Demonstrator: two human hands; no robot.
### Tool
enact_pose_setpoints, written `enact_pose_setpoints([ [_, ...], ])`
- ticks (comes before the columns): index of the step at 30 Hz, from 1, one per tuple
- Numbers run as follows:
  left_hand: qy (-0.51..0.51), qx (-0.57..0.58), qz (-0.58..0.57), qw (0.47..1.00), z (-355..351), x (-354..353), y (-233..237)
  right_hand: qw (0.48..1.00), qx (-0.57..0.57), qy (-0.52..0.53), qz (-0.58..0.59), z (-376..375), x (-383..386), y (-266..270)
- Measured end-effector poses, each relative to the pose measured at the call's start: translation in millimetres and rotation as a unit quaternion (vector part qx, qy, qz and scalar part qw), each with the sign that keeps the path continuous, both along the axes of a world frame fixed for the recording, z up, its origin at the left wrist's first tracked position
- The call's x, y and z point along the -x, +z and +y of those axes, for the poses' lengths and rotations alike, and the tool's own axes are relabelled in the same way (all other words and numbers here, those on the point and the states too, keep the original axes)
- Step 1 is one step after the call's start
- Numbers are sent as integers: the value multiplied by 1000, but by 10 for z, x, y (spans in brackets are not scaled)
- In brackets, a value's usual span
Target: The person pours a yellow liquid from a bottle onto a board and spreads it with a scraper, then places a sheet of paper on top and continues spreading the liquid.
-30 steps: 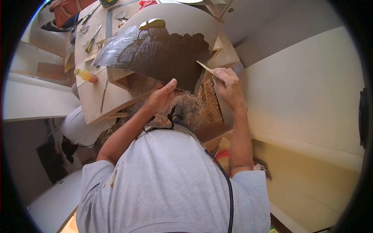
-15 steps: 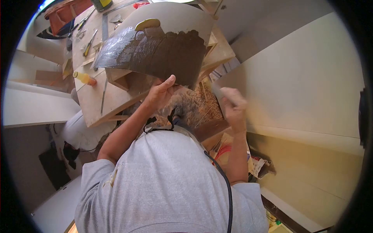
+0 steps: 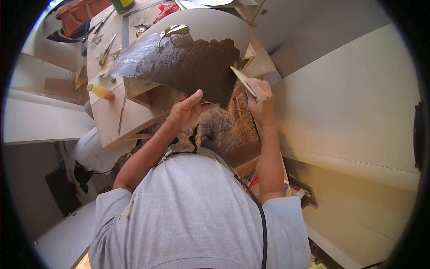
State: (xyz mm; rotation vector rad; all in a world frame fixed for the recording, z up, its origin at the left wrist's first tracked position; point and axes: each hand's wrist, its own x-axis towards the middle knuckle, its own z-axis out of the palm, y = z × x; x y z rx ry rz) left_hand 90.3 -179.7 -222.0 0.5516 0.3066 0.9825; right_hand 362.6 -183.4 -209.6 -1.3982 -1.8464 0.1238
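Note:
A large sheet lies over the workbench, its far part pale and its near part coated with brown, ridged glue. A glossy yellowish pool of glue sits at the coating's upper left. My left hand grips the sheet's near edge, thumb on top and fingers hidden underneath. In my right hand is a thin, flat, pale spreader, held tilted. Its tip is right at the coated sheet's right edge.
On the wooden workbench stand a bottle with orange liquid and a dark green can. A yellow-handled tool lies at the left. Wood shavings cover the floor below. A large pale panel stands on the right.
My right hand has moved up and slightly left, bringing the spreader to the sheet's right edge. The yellowish pool looks more spread and glossy. My left hand keeps its grip on the near edge.

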Motion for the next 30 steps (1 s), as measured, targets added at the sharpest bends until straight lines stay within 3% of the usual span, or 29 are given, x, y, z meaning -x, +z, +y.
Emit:
enact_pose_setpoints([
  [5, -3, -20, 11, 1000, 55, 44, -75, 998, 49, 28, -21, -609, 42, 48],
  [8, 18, -41, 42, 998, 36, 29, -39, 994, 64, 68, 61, -537, -48, 291],
  [10, 25, -30, 43, 998, 8, -3, -3, 998, 28, -61, 0, -152, -115, 429],
  [11, 33, -18, 47, 998, -9, -9, 9, 998, 26, -60, -1, 22, -139, 413],
  [14, 4, -2, 50, 999, -5, 31, -86, 999, 24, -30, 3, 447, -139, 346],
  [16, 2, -10, 48, 999, -5, 42, -132, 996, 35, -26, -77, 517, -79, 328],
  [20, 20, 6, 54, 998, -16, 17, -72, 995, 61, 1, -78, 111, 25, 320],
  [26, 4, 15, 69, 997, -11, 80, -79, 977, 111, 170, -63, -621, 102, 441],
  [30, 36, 4, 109, 993, -46, 74, -75, 994, 38, 100, 16, -232, 143, 910],
])
